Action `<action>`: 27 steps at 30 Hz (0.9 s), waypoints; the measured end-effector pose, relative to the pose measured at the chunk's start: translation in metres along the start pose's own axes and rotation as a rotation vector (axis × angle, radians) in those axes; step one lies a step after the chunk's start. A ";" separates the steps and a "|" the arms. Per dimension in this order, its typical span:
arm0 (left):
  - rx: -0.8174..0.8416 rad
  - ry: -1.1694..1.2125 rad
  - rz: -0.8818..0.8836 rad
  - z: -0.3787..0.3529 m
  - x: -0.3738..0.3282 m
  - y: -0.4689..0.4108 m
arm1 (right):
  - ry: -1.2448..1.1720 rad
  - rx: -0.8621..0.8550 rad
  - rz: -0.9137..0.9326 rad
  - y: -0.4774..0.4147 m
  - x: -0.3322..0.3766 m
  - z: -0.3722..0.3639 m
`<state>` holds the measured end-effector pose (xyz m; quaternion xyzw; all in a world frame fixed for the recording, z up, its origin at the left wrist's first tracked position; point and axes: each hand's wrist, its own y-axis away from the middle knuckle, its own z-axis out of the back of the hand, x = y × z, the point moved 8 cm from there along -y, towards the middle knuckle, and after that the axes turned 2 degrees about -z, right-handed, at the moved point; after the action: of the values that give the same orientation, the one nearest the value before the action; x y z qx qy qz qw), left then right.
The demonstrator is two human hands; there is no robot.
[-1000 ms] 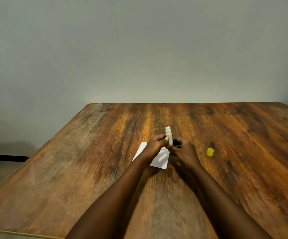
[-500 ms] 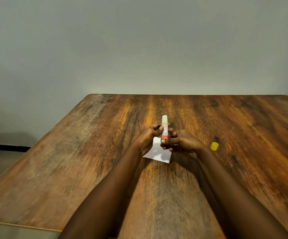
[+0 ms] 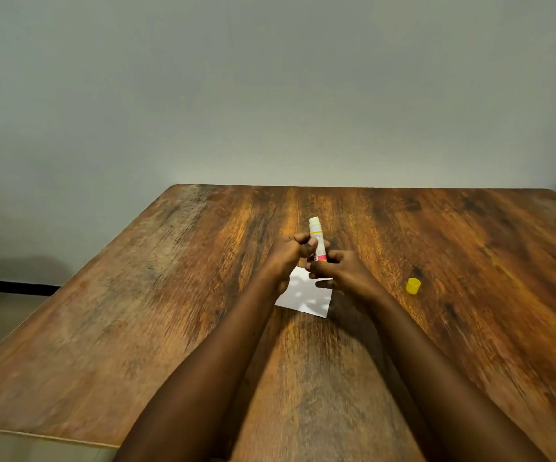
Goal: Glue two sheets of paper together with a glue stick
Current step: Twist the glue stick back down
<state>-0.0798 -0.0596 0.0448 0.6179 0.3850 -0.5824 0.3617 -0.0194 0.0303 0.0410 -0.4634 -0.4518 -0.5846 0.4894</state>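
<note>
**Glue stick upright between both hands, paper lying just beneath**

The white cylindrical glue stick (image 3: 317,243), with its yellow and pink label, is standing nearly upright, its long axis running up and away from the table, and its pale uncapped tip is pointing at the far wall. It is sitting in front of the person's midline, directly above the near part of the paper.

The left hand (image 3: 290,253) is wrapping the middle of the tube, fingers curled around it from the left. The right hand (image 3: 340,271) is pinching the lower end, where the pink band shows, with thumb and fingertips closed on it. Judging by that grip, the base is probably being twisted to raise the glue, though no rotation can be read from one view. Both hands are touching the stick, and neither is nearer than the other.

The small white rectangular sheet of paper (image 3: 305,296) is lying flat on the table just below and toward the person, partly hidden under both wrists. Whether it is one sheet or two stacked cannot be told.

For the coming move, the tip is facing away from the paper, so the stick will likely need tipping over and down before glue meets the sheet.

The small round yellow plastic cap (image 3: 413,285) is resting on the worn brown wooden table (image 3: 136,311), well apart to the right of the right hand.
</note>
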 end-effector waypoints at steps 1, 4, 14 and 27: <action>-0.002 0.003 0.004 0.001 0.000 0.000 | -0.075 0.060 -0.038 0.000 -0.003 -0.001; -0.014 0.009 0.014 0.002 0.000 0.002 | -0.130 0.130 -0.109 0.000 -0.006 0.001; -0.092 0.002 0.005 0.000 0.001 0.006 | 0.454 -0.408 0.015 0.002 0.009 0.014; -0.061 -0.029 0.024 0.006 -0.005 0.007 | -0.018 -0.022 -0.164 -0.002 -0.001 0.012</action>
<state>-0.0764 -0.0686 0.0495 0.6028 0.3898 -0.5748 0.3928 -0.0201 0.0422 0.0413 -0.4354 -0.4862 -0.6235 0.4304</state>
